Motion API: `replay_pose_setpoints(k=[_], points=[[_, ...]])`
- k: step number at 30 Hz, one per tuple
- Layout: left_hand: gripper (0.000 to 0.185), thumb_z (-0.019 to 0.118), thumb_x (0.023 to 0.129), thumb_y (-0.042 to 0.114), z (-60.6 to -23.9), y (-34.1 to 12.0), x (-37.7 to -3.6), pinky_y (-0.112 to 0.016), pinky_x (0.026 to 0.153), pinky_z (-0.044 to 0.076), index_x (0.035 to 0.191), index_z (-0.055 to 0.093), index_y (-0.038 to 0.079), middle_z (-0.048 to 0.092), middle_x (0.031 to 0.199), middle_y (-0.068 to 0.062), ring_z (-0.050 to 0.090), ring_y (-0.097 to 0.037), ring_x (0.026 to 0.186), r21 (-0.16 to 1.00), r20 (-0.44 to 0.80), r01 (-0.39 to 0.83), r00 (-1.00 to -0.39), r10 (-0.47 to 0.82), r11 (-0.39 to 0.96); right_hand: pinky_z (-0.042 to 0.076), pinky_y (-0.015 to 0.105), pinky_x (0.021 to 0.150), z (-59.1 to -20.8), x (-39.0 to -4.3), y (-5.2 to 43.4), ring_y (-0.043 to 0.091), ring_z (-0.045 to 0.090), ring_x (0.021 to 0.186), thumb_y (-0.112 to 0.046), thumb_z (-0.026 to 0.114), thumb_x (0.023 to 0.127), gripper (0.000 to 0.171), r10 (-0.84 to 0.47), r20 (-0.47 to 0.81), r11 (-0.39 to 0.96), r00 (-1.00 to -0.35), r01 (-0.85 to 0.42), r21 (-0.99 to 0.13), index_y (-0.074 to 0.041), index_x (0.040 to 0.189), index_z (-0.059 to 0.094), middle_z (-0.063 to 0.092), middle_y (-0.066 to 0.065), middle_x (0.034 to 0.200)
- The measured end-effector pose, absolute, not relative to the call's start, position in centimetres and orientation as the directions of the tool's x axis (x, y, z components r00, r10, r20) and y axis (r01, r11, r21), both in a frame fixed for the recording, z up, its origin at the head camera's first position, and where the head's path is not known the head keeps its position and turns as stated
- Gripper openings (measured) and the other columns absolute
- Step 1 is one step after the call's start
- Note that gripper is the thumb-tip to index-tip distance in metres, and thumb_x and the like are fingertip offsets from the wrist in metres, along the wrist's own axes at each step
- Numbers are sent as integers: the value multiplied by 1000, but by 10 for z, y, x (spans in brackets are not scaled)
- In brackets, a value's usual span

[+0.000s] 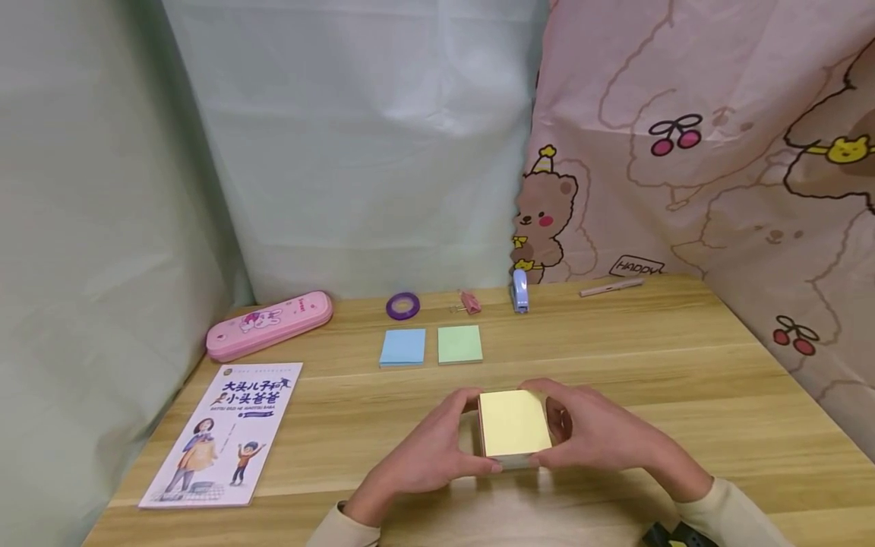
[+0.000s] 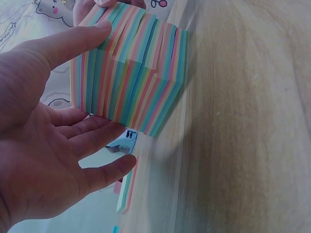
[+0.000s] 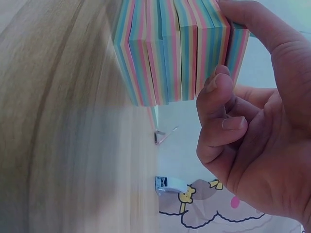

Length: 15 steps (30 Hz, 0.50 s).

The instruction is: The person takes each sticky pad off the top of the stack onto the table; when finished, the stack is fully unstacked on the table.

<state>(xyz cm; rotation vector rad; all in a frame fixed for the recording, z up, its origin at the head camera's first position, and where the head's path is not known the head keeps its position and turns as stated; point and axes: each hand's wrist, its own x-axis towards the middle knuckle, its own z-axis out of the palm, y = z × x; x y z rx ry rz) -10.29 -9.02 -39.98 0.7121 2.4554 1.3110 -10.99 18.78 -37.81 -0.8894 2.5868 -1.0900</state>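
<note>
Note block (image 1: 514, 423), near centre of table (image 1: 683, 365): left hand (image 1: 427, 448) & right hand (image 1: 601, 433) clamp its sides. Step: lifting/squaring block, prob. Next: needs firm even squeeze, layers slipping.

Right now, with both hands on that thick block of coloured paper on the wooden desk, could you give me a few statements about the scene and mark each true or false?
1. Both the left hand and the right hand hold the thick block of striped multicoloured note paper. True.
2. The block's top sheet is blue. False: it is pale yellow.
3. A flat blue sticky-note pad lies beside a flat green sticky-note pad. True.
4. The long pink pencil case lies on the illustrated children's book. False: it lies apart, behind the book.
5. The purple tape roll sits on the wooden desk. True.
</note>
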Motion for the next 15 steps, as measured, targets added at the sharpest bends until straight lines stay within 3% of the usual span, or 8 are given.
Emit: replay_pose_setpoints(k=[15], points=[[92, 93, 79, 40, -400, -90, -103, -56, 122, 39, 152, 44, 10, 54, 153, -5, 49, -26, 147, 824, -15, 282, -856, 516, 492, 46, 20, 55, -374, -115, 196, 1, 51, 65, -32, 95, 76, 81, -591, 81, 526, -803, -460, -715, -12, 145, 55, 58, -10, 75]])
